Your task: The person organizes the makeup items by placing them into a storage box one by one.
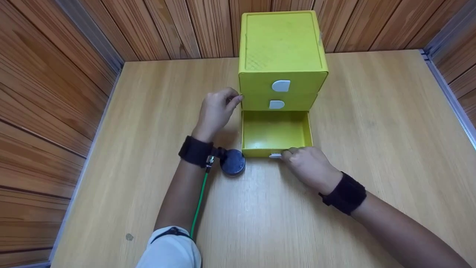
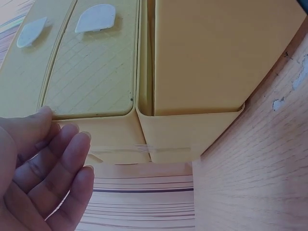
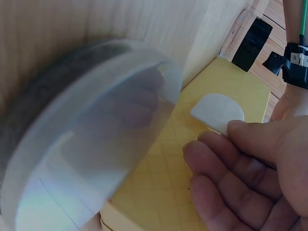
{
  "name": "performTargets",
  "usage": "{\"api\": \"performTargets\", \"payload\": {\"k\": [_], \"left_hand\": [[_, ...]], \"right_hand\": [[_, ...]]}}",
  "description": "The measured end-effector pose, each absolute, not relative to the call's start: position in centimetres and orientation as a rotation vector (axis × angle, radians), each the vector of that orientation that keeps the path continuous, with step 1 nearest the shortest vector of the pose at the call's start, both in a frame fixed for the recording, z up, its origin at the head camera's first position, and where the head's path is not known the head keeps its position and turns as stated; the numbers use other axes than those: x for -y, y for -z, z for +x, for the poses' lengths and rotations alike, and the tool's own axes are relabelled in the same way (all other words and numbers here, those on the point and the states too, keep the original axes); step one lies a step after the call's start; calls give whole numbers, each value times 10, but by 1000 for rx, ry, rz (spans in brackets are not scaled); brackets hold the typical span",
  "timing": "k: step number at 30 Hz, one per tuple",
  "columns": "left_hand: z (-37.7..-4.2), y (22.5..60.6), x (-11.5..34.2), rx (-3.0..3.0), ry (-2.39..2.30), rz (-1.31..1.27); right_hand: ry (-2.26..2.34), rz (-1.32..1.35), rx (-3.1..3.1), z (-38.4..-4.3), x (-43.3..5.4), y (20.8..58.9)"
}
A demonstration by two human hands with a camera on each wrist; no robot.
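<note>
A yellow drawer cabinet (image 1: 282, 42) stands against the back wall, with white tab handles on its drawers. Its bottom drawer (image 1: 275, 130) is pulled out, and the inside floor and walls show. My right hand (image 1: 310, 167) pinches the white handle (image 3: 218, 112) of that drawer between thumb and fingers; the handle's edge is covered by the thumb. At the cabinet's left side, my left hand (image 1: 217, 111) holds the front edge beside the middle drawer (image 2: 94, 62). Its thumb lies at the front edge and the index finger at the side, while the other fingers (image 2: 72, 159) are loosely bent.
A round dark disc (image 1: 232, 162) hangs from the left wristband (image 1: 196, 151), close to the drawer's front left corner. A green cable (image 1: 199, 203) runs along the left forearm. Wood-plank walls (image 1: 156, 29) bound the wooden table (image 1: 372, 123). A round, clear-rimmed disc (image 3: 91, 130) fills much of the right wrist view.
</note>
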State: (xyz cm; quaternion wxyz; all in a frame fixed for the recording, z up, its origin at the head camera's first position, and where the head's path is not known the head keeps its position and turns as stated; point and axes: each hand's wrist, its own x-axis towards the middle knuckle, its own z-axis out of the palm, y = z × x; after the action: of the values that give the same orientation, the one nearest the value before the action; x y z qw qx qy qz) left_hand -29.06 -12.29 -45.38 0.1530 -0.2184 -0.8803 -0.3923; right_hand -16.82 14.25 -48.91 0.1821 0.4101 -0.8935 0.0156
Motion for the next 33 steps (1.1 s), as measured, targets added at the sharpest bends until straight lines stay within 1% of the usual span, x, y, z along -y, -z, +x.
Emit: {"api": "performTargets", "payload": {"k": [10,19,27,33], "left_hand": [[-291,454,123,2555,1140,-603],[-290,458,124,2551,1120,-598],[-292,458,122,2565,1150,-593],[-293,460,123,2549,1156,-608]], "right_hand": [[-59,1148,2515,-166,-144,490],[-304,1151,2398,-161,-152,482],[-368,985,2448,-149,-180,469],[-379,800,2554,-136,-198,471]]}}
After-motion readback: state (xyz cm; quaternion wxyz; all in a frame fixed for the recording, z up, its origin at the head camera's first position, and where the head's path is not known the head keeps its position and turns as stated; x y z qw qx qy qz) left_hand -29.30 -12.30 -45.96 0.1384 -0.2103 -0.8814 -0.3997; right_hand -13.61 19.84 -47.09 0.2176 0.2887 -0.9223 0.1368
